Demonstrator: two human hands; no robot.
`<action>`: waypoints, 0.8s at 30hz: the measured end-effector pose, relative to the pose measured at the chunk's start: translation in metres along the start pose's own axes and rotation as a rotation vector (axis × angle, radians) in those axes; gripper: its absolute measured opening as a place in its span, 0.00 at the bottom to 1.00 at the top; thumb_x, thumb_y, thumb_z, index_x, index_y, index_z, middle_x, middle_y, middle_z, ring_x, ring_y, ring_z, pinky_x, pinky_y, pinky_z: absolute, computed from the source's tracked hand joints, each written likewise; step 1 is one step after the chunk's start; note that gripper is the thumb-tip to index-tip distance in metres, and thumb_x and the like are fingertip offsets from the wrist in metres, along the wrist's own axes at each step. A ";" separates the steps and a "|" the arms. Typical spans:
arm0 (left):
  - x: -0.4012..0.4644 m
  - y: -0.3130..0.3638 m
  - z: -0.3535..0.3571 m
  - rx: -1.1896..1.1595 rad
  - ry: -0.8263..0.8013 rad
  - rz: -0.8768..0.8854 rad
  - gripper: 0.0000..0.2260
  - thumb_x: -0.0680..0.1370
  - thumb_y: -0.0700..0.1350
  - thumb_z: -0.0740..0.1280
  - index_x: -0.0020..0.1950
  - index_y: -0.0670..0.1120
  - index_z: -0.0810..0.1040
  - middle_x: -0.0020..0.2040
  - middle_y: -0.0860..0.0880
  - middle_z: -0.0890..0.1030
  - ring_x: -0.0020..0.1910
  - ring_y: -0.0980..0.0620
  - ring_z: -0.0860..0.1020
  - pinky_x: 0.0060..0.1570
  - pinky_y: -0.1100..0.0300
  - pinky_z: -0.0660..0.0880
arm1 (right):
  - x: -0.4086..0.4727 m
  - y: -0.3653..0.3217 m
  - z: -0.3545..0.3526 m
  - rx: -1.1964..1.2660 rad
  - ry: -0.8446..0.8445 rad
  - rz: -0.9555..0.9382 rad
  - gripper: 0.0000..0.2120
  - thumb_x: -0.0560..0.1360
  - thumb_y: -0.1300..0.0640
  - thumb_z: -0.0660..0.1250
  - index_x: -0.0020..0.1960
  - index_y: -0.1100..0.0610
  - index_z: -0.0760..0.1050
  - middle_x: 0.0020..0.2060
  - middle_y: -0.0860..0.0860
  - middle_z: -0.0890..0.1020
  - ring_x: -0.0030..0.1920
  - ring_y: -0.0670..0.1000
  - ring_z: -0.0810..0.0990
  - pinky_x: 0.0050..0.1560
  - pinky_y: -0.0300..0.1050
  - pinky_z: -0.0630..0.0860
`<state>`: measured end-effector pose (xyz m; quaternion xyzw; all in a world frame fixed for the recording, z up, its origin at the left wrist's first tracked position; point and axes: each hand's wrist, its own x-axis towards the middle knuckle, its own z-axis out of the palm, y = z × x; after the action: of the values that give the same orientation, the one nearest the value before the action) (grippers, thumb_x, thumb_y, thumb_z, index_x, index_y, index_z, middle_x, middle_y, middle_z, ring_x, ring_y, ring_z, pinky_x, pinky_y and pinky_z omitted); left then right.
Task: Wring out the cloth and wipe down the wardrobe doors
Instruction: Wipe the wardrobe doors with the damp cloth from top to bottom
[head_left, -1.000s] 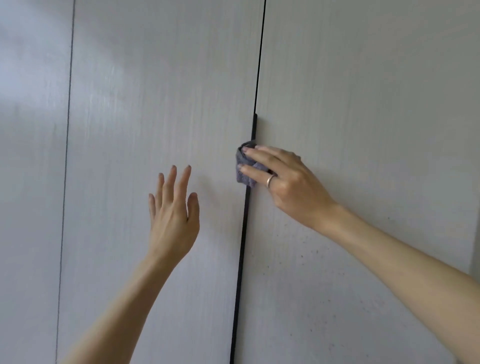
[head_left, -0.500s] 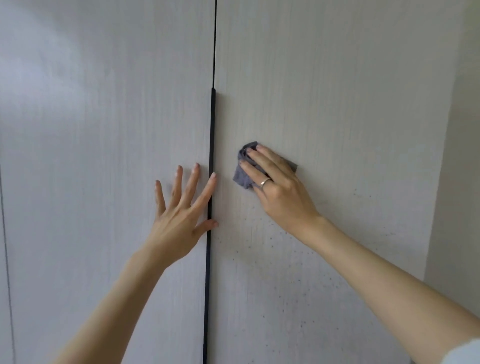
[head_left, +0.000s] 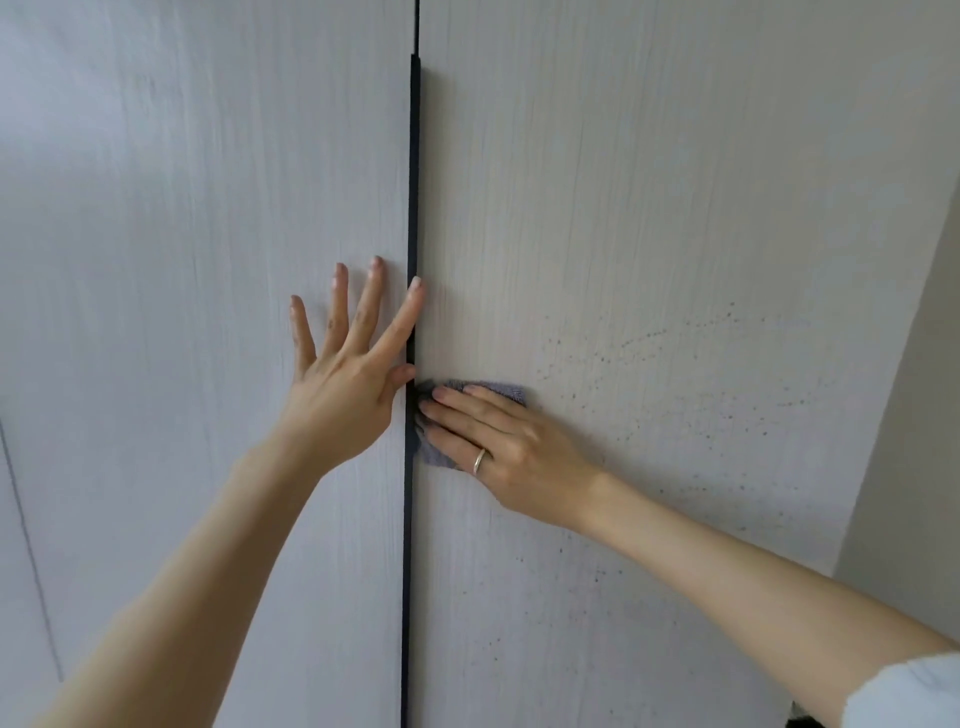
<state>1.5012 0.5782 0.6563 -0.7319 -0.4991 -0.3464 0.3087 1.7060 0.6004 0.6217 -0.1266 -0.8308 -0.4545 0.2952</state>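
Grey cloth (head_left: 470, 415) pressed flat against right wardrobe door (head_left: 675, 208) under straight fingers of right hand (head_left: 511, 447); cloth mostly hidden beneath hand, only edges seen. Ring (head_left: 479, 460) worn on that hand. Left hand (head_left: 345, 384) spread flat on left wardrobe door (head_left: 182, 234), nothing held, forefinger crossing dark gap (head_left: 413, 182) just left of cloth. Dark specks (head_left: 675, 364) right of cloth. No writing readable.

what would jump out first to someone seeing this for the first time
Two bare hands on pale wardrobe doors: the left hand spread flat beside the dark centre strip, the right hand pressing a grey cloth just right of it. Dark specks scatter across the right door.
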 end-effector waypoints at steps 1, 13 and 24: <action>-0.001 0.001 -0.002 0.004 -0.008 -0.009 0.27 0.78 0.53 0.45 0.77 0.56 0.41 0.78 0.45 0.43 0.75 0.42 0.39 0.67 0.34 0.39 | -0.003 0.000 -0.003 0.003 -0.015 -0.039 0.14 0.79 0.66 0.57 0.59 0.63 0.78 0.61 0.59 0.78 0.65 0.58 0.74 0.66 0.53 0.69; -0.004 0.016 -0.002 -0.178 -0.034 -0.138 0.30 0.82 0.43 0.53 0.74 0.60 0.35 0.74 0.53 0.31 0.73 0.46 0.30 0.71 0.41 0.37 | 0.009 0.054 -0.043 -0.125 0.210 0.267 0.15 0.74 0.69 0.66 0.60 0.65 0.76 0.62 0.61 0.76 0.66 0.61 0.72 0.66 0.57 0.68; -0.001 0.020 -0.003 -0.265 -0.077 -0.213 0.27 0.77 0.51 0.43 0.69 0.67 0.32 0.69 0.60 0.27 0.69 0.54 0.26 0.70 0.45 0.32 | -0.011 0.094 -0.079 -0.183 0.046 0.104 0.13 0.73 0.68 0.66 0.58 0.65 0.78 0.62 0.61 0.76 0.65 0.61 0.72 0.67 0.55 0.66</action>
<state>1.5192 0.5693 0.6545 -0.7217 -0.5353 -0.4117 0.1518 1.7895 0.5877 0.7111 -0.1857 -0.7712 -0.5152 0.3246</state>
